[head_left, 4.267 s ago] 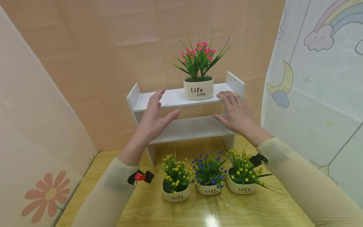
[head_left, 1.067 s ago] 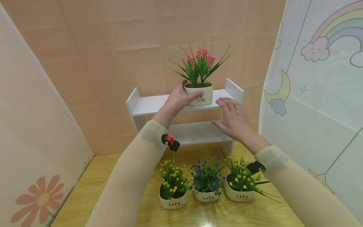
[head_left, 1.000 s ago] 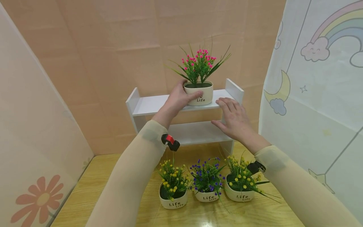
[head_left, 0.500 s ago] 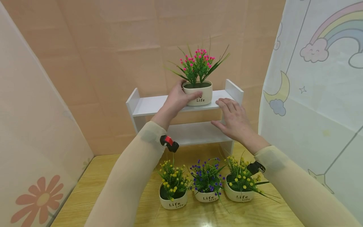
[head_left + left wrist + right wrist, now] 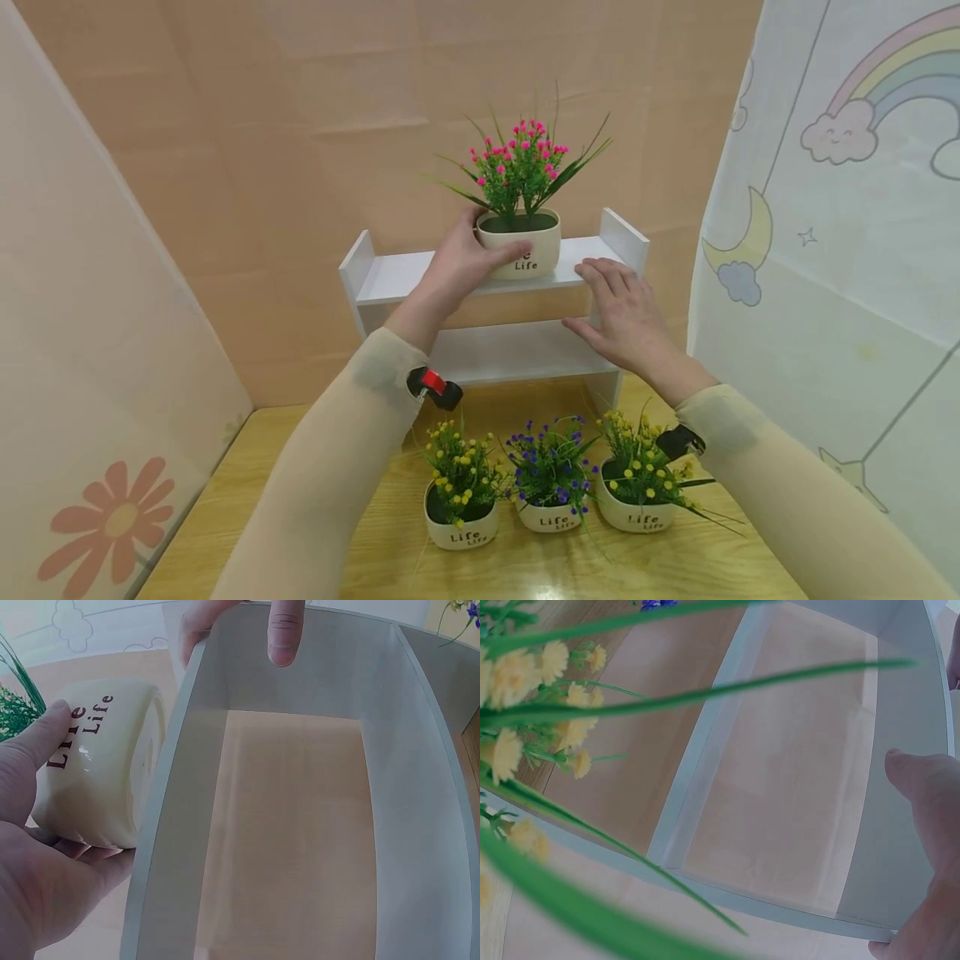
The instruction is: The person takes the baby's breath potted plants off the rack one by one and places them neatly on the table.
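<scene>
My left hand grips a cream "Life" flowerpot with pink flowers, thumb across its front and fingers round its left side. The pot is at the top board of a white two-tier shelf. In the left wrist view, the underside of the flowerpot shows close beside the board, slightly tilted from it. My right hand holds the shelf's upper right front, fingertips on the top board and thumb below it. In the right wrist view, the right thumb lies under the top board.
On the wooden table, before the shelf, stand a left yellow-flowered pot, a blue-flowered pot and a right yellow-flowered pot. A peach backdrop hangs behind, with a printed white panel at the right.
Since the oldest frame, my left hand has reached in and taken hold of the pink-flowered flowerpot. In the last half second, the flowerpot has shifted slightly left. My right hand stays put.
</scene>
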Tool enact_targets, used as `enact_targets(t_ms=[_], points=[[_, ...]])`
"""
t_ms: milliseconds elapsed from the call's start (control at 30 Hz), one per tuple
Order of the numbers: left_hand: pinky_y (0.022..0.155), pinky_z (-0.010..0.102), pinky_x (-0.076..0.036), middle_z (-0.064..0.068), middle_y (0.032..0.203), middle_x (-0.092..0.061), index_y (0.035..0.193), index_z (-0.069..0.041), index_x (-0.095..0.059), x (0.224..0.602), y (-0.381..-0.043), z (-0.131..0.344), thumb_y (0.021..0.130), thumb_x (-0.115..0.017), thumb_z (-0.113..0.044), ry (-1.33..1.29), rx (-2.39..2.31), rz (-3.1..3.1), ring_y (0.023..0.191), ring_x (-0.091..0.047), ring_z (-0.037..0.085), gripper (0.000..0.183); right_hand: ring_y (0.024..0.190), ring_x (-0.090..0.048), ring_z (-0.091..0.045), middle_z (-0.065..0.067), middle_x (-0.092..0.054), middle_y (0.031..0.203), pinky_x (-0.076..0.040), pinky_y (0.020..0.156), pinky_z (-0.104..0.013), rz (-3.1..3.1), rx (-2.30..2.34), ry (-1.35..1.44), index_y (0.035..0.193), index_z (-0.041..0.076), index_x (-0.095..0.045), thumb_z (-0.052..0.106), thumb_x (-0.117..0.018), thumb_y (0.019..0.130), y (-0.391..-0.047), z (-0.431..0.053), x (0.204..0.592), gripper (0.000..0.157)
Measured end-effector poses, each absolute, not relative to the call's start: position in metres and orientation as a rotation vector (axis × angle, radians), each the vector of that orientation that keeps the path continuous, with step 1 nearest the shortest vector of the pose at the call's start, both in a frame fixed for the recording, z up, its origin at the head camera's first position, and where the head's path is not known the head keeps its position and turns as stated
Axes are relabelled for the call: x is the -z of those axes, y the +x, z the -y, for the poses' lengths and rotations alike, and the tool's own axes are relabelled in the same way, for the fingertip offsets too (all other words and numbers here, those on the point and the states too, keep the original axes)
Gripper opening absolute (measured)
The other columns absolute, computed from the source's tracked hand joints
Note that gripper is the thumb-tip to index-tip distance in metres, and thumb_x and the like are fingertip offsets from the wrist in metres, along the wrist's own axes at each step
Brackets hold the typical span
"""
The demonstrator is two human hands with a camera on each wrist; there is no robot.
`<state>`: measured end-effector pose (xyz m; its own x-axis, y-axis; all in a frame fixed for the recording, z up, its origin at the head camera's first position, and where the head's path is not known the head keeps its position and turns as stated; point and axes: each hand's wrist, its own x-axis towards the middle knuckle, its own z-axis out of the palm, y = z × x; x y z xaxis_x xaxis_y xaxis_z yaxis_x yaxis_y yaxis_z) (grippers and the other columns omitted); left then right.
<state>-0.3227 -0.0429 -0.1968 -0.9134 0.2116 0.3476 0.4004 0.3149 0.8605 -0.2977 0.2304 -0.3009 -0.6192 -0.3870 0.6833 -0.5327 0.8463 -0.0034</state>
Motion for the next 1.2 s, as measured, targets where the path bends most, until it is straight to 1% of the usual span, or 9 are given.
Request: enact_targets(t_ms=[233,467,633,767,900,1100,1200], points=[[0.104,0.037,-0.053,0.000,0.136,-0.067,0.161,-0.017,-0.045,0.198,-0.315,0.049,0.090,-0.095,-0.041,-0.586,1.652,2.381,0.117,-0.067,0.018,0.090,0.149,-0.037,-0.046,-0.021,-0.044,0.162,-0.036,0.116,-0.071,2.338,-0.250,0.650,0.159,0.001,-0.043,0.034,-0.090,0.094,-0.298,-0.232,0.301,0.087],[0.101,0.038,-0.055,-0.002,0.135,-0.067,0.159,-0.019,-0.046,0.199,-0.307,0.057,0.089,-0.096,-0.039,-0.596,1.658,2.369,0.116,-0.068,0.017,0.088,0.148,-0.038,-0.047,-0.021,-0.044,0.161,-0.037,0.115,-0.072,2.324,-0.266,0.656,0.158,0.001,-0.043,0.033,-0.090,0.094,-0.300,-0.233,0.301,0.086],[0.103,0.040,-0.054,-0.003,0.139,-0.066,0.160,-0.022,-0.045,0.201,-0.300,0.065,0.088,-0.096,-0.042,-0.588,1.614,2.380,0.121,-0.066,0.017,0.090,0.149,-0.037,-0.046,-0.021,-0.043,0.161,-0.036,0.115,-0.072,2.342,-0.267,0.644,0.159,0.002,-0.043,0.034,-0.090,0.094,-0.300,-0.233,0.300,0.086],[0.105,0.043,-0.054,-0.004,0.144,-0.062,0.162,-0.024,-0.044,0.205,-0.294,0.072,0.088,-0.096,-0.043,-0.582,1.568,2.385,0.128,-0.062,0.019,0.092,0.150,-0.036,-0.046,-0.021,-0.043,0.162,-0.036,0.115,-0.072,2.354,-0.267,0.643,0.159,0.003,-0.043,0.034,-0.090,0.094,-0.300,-0.232,0.299,0.087],[0.105,0.044,-0.055,-0.003,0.148,-0.061,0.163,-0.023,-0.044,0.209,-0.288,0.078,0.088,-0.096,-0.044,-0.584,1.546,2.387,0.132,-0.061,0.021,0.094,0.149,-0.037,-0.047,-0.021,-0.044,0.161,-0.037,0.115,-0.072,2.342,-0.265,0.652,0.158,0.001,-0.043,0.033,-0.091,0.094,-0.299,-0.231,0.299,0.087],[0.100,0.043,-0.059,0.000,0.144,-0.063,0.160,-0.022,-0.047,0.212,-0.277,0.084,0.087,-0.096,-0.041,-0.576,1.548,2.382,0.125,-0.067,0.022,0.090,0.150,-0.037,-0.046,-0.022,-0.044,0.161,-0.036,0.117,-0.072,2.345,-0.271,0.649,0.158,0.000,-0.044,0.032,-0.092,0.093,-0.298,-0.231,0.299,0.087],[0.098,0.044,-0.060,-0.001,0.143,-0.063,0.159,-0.023,-0.048,0.213,-0.270,0.087,0.087,-0.097,-0.041,-0.576,1.561,2.383,0.123,-0.068,0.022,0.089,0.151,-0.036,-0.046,-0.022,-0.044,0.162,-0.034,0.119,-0.071,2.356,-0.272,0.644,0.159,0.000,-0.043,0.033,-0.091,0.094,-0.297,-0.231,0.299,0.088]])
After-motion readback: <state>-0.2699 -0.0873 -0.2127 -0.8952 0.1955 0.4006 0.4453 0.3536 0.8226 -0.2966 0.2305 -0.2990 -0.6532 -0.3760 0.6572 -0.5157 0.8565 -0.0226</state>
